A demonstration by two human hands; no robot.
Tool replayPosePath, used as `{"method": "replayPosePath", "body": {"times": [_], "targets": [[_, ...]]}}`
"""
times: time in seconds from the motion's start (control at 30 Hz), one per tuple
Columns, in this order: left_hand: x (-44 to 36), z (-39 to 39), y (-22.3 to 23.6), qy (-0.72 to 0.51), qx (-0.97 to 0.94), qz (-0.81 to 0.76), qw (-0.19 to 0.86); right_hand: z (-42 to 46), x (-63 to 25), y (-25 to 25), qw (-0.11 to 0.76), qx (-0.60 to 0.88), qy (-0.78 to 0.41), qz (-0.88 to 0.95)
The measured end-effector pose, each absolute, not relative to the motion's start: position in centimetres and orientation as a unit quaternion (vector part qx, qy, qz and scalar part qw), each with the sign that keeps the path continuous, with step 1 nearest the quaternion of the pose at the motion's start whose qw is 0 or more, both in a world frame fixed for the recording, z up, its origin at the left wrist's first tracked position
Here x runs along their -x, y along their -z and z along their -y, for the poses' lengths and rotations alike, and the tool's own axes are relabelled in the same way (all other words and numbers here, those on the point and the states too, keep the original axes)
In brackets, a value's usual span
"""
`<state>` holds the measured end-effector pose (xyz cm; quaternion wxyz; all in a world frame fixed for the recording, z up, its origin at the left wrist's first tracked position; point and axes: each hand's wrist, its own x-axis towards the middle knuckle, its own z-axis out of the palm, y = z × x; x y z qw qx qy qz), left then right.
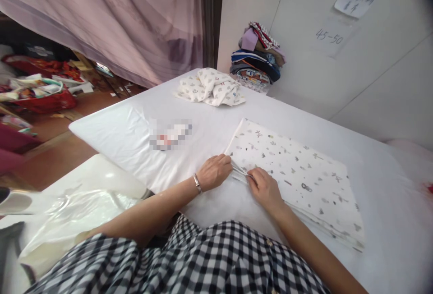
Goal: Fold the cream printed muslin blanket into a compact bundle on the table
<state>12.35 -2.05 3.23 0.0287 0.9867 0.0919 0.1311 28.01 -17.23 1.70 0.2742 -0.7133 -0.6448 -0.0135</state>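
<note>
Fingers of left hand (214, 172) and right hand (265, 189) both closed in narrow pinches on the near edge of the folded cloth (291, 163), left hand at its corner. Cloth lies on the worktop (206, 134), nearer the wearer than the crumpled cloth (216, 87), the landmark. Judged light, soft, limp, not fragile; layers probably slip, so best gripped together at corners.

Folded cloth (297, 176) white, small grey-black motifs; crumpled cloth (211, 89) white, similar motifs; shirt (230, 258) black-and-white checked; curtain (135, 19) pink; sheet (128, 136) plain white.
</note>
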Motion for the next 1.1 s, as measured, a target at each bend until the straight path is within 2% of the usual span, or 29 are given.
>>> {"method": "replayPosePath", "body": {"times": [0.27,0.43,0.9,1.1], "targets": [[-10.9,2.2,-3.3,-0.176,-0.983,-0.036,0.036,17.4,-27.6,-1.8,0.318,0.701,0.044,0.637],[-11.1,2.0,-2.9,-0.200,-0.977,-0.056,0.055,17.3,-27.6,-1.5,0.255,0.681,0.042,0.685],[-11.5,1.9,-2.6,-0.233,-0.950,-0.092,0.188,16.5,-27.3,-1.6,0.234,0.702,0.036,0.672],[-12.0,1.6,-2.3,-0.201,-0.936,-0.152,0.246,17.6,-27.3,-1.6,0.284,0.683,0.083,0.667]]}}
